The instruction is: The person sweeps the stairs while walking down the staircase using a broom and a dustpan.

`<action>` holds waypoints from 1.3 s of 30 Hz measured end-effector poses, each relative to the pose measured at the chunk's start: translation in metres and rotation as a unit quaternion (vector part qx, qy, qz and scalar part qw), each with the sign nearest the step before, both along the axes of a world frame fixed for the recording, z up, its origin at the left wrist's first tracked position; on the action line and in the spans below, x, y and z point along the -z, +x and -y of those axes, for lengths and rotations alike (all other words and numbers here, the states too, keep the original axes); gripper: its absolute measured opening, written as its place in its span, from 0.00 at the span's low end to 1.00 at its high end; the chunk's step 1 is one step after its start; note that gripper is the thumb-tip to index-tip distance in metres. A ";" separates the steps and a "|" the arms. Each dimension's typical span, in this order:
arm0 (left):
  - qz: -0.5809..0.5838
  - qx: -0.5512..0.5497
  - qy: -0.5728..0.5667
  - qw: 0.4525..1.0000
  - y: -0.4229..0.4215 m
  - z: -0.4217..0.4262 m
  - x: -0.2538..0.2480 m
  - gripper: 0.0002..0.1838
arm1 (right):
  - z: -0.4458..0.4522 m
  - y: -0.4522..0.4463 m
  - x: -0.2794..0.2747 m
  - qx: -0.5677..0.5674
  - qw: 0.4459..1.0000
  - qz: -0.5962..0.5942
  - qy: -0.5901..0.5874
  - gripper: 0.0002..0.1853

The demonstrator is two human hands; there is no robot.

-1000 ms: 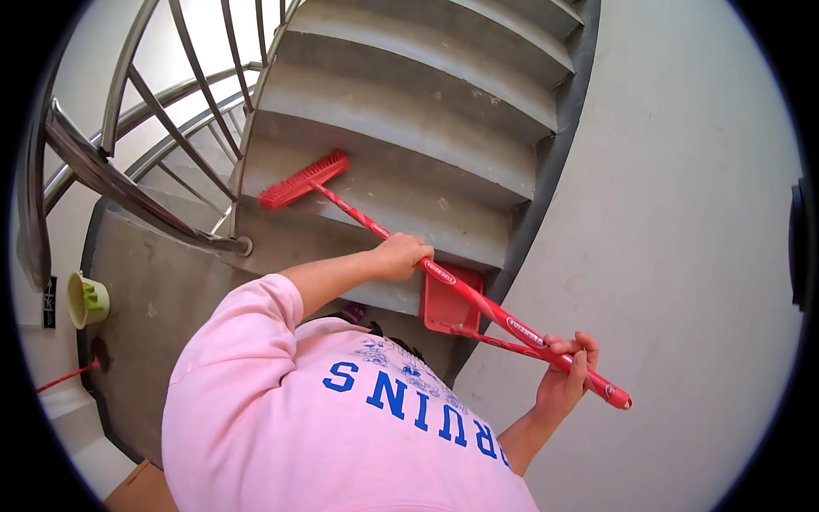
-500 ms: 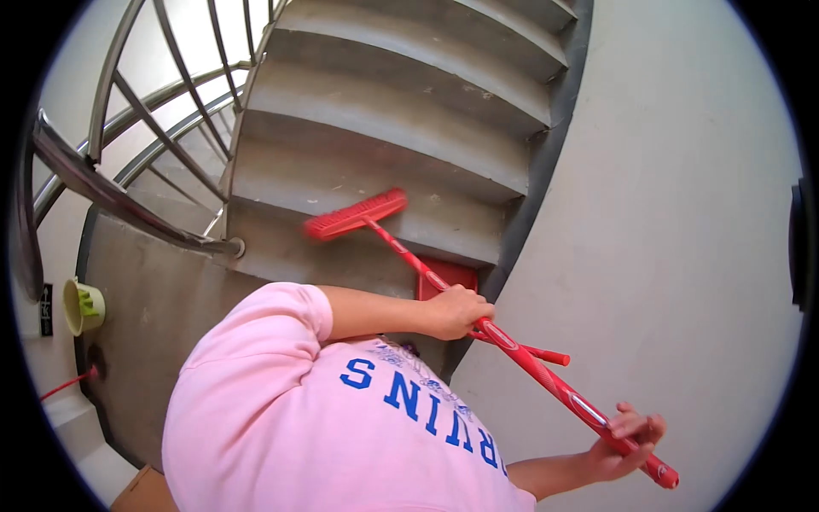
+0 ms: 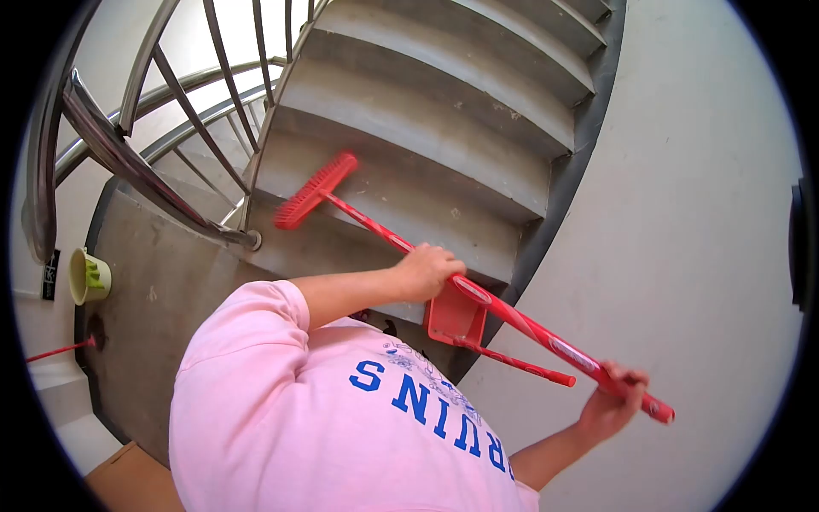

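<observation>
Swung away from the dustpan (image 3: 454, 321) since half a second ago, with the broom head (image 3: 316, 189) now well to its upper left, nearer the railing (image 3: 142, 165), rather than just above and to its left. Drawn back too from over the dustpan: the left hand (image 3: 425, 271), now at its upper left, wrapped around the stick of the broom (image 3: 512, 315). Raised a little against the dustpan, yet to its lower right as before: the right hand (image 3: 625, 391), somewhat blurred, curled about the same stick near its end. Uncovered by that shift: more of the dustpan, plus its short handle (image 3: 520, 363), sloping down to the right below the stick. Unchanged around the dustpan: steps (image 3: 426, 193) beyond, pale wall (image 3: 682, 213) to the right, bucket (image 3: 88, 277) far to the left. Cannot tell of any contact between the blurred bristles and the step beneath.
</observation>
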State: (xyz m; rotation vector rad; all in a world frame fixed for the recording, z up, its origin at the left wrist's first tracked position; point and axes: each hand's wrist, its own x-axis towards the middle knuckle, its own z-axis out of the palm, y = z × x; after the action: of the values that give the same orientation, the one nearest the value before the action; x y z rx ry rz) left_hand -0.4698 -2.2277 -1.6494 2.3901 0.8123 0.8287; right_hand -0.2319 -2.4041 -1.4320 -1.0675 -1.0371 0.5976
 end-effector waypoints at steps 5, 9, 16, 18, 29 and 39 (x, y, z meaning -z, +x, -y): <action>-0.026 -0.078 -0.007 0.997 -0.032 -0.038 0.021 0.11 | -0.056 -0.005 0.035 -0.100 0.990 -0.089 -0.033 0.09; -0.080 -0.099 -0.022 0.992 -0.046 -0.065 0.055 0.10 | -0.075 -0.016 0.070 -0.109 0.978 -0.139 -0.106 0.09; -0.155 -0.001 -0.118 0.981 -0.031 -0.053 0.076 0.10 | -0.032 -0.021 0.087 -0.041 0.971 -0.181 -0.148 0.08; -0.165 0.036 -0.132 0.977 -0.020 -0.044 0.069 0.11 | -0.014 -0.016 0.080 -0.001 0.974 -0.168 -0.150 0.08; -0.088 0.198 -0.116 0.969 0.074 0.008 0.034 0.08 | 0.075 0.004 0.024 0.205 0.969 -0.075 -0.115 0.11; -0.006 0.341 -0.127 0.932 0.151 0.076 0.001 0.07 | 0.154 -0.013 -0.035 0.391 0.915 0.021 -0.097 0.14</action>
State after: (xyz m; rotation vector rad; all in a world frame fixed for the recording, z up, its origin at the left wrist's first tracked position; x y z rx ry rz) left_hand -0.3190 -2.3040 -1.6505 2.2054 0.0464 0.3922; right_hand -0.2446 -2.5583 -1.3972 -1.5513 -0.5088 0.0190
